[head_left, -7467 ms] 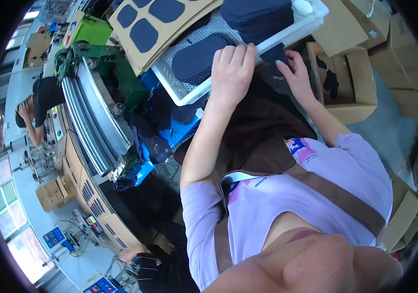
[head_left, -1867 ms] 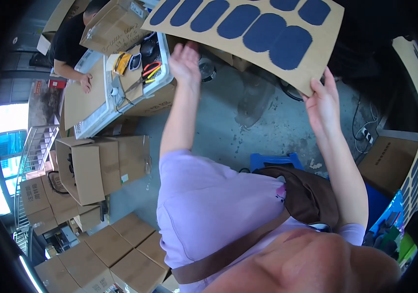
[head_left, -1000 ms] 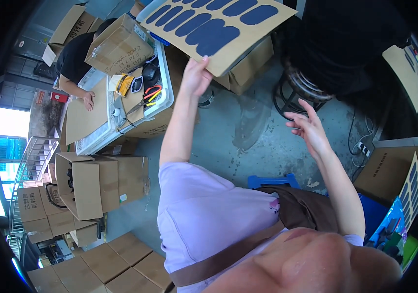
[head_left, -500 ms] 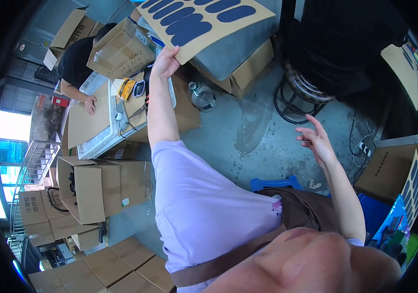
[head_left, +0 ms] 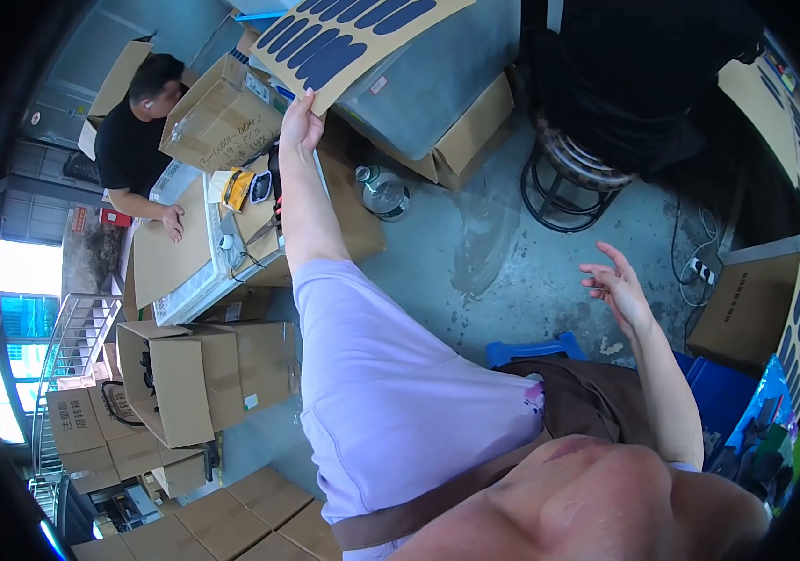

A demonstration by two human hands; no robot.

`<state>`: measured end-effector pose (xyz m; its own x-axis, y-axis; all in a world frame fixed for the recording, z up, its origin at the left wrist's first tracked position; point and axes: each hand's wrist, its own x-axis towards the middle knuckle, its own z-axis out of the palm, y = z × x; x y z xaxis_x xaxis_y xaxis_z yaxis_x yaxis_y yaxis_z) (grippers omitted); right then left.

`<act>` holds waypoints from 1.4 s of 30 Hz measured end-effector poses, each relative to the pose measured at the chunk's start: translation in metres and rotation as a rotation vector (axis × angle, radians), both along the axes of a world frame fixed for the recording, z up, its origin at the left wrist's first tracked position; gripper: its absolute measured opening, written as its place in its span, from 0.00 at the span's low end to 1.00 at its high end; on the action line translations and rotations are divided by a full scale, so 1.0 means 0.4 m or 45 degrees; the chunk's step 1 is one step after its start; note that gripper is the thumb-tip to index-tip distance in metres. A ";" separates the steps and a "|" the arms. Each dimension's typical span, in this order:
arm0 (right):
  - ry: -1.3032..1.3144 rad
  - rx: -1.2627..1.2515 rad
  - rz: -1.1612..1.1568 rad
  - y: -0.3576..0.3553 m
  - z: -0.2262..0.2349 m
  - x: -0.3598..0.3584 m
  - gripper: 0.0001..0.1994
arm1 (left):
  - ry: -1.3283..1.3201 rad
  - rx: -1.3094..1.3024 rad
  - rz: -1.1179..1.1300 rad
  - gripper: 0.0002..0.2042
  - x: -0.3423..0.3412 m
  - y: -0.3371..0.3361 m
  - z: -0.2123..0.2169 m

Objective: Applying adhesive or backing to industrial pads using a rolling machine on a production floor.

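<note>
My left arm reaches far out, and my left hand (head_left: 302, 123) is closed on the near corner of a tan sheet (head_left: 376, 51), thumb and fingers pinching its edge. Rows of dark blue rounded-oval pieces (head_left: 332, 62) lie on that sheet, whose far part runs out of the picture. The sheet is over a large grey plastic bin (head_left: 432, 89). My right hand (head_left: 619, 292) hangs in the air above the floor, fingers apart and bent a little, holding nothing.
A co-worker (head_left: 129, 140) leans at a table with a cardboard box (head_left: 222, 117), scissors and a yellow packet (head_left: 236, 190). A clear bottle (head_left: 384, 192) stands on the floor. A black stool (head_left: 568, 187), a blue stool (head_left: 535, 350), cables and a carton (head_left: 755, 304) are around me.
My left hand and the sheet have shifted slightly left and up in view. My right hand sits a little lower and farther right. The co-worker's head has lifted clear of the box.
</note>
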<state>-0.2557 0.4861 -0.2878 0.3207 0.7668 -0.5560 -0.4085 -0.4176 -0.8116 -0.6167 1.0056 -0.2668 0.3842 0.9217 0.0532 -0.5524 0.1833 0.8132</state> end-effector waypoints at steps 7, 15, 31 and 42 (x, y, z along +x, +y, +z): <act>0.019 -0.037 -0.029 -0.023 -0.015 0.011 0.28 | 0.025 0.055 0.690 0.13 0.066 -0.067 -0.014; 0.034 -0.014 -0.047 -0.059 -0.040 0.023 0.27 | 0.012 -0.020 0.975 0.09 0.088 -0.102 -0.049; -1.344 -0.319 -0.030 -0.650 0.059 -0.178 0.16 | 0.820 0.760 -0.940 0.11 0.733 -1.073 -0.039; -1.692 -1.859 -2.506 -1.472 0.321 -0.729 0.15 | 0.000 1.505 -2.370 0.15 0.879 -1.854 0.088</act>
<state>-0.5473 -0.1028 -0.1594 0.1219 -0.7685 0.6281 -0.5856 -0.5667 -0.5796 -0.2652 0.2642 -0.2316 0.5369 -0.8303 0.1498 -0.3866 -0.0843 0.9184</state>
